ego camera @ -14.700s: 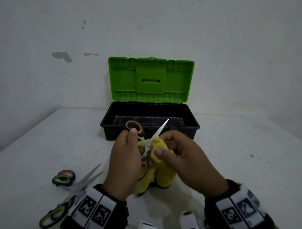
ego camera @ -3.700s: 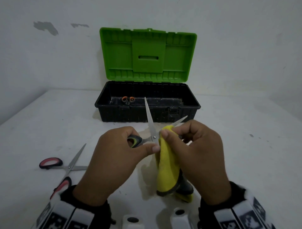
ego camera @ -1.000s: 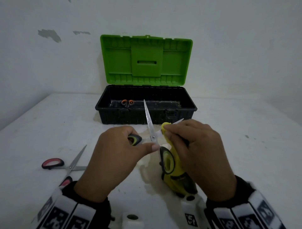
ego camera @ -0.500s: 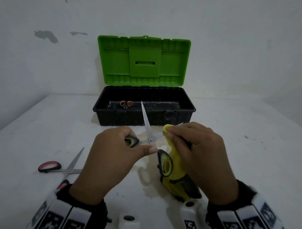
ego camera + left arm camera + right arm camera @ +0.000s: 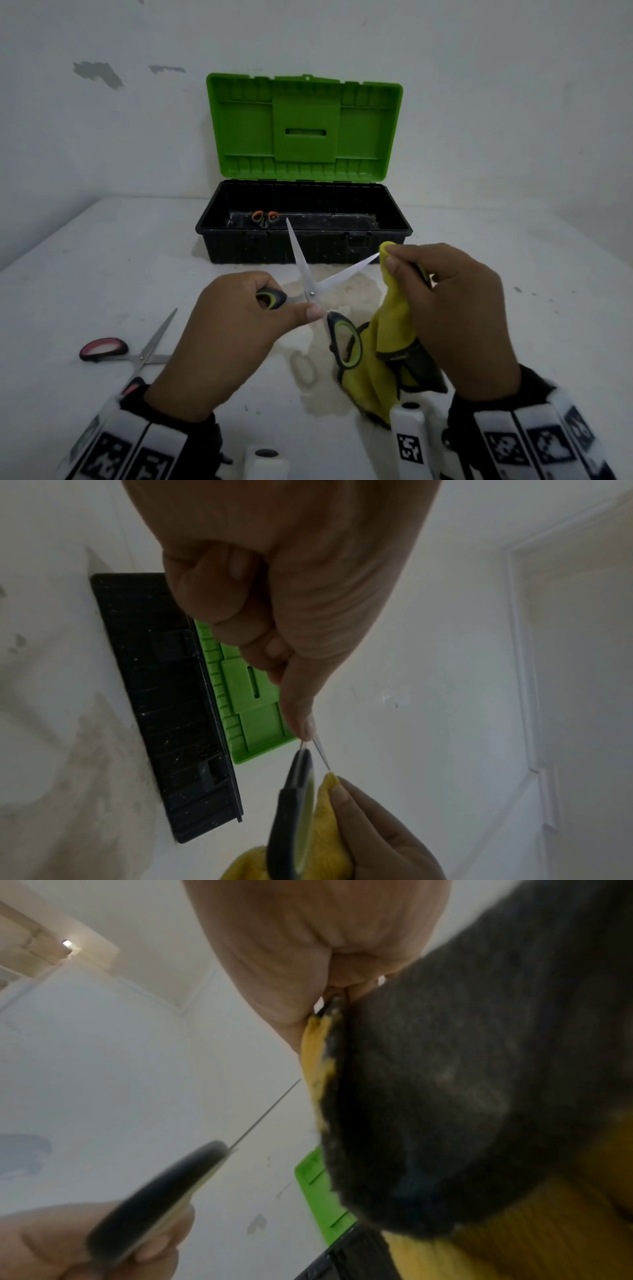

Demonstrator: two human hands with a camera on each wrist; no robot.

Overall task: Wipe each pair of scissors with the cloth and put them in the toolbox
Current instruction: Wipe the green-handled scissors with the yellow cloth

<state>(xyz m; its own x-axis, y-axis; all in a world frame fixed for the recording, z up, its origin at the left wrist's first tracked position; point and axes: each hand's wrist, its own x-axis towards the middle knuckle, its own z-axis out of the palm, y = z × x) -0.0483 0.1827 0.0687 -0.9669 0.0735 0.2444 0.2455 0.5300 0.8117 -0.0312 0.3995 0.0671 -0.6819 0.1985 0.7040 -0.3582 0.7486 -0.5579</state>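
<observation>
Yellow cloth (image 5: 394, 322) pinched in the right grip (image 5: 459, 308) hides one blade tip — left grip (image 5: 236, 329) clamps the scissors (image 5: 310, 291).

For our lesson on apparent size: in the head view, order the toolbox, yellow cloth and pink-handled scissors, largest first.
1. toolbox
2. yellow cloth, nearer the camera and partly hidden
3. pink-handled scissors, partly hidden

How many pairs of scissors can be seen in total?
3. The green-handled scissors are held open in the left hand; the pink-handled scissors lie on the table at left; the orange-handled scissors are inside the toolbox. Its floor is partly hidden.
</observation>
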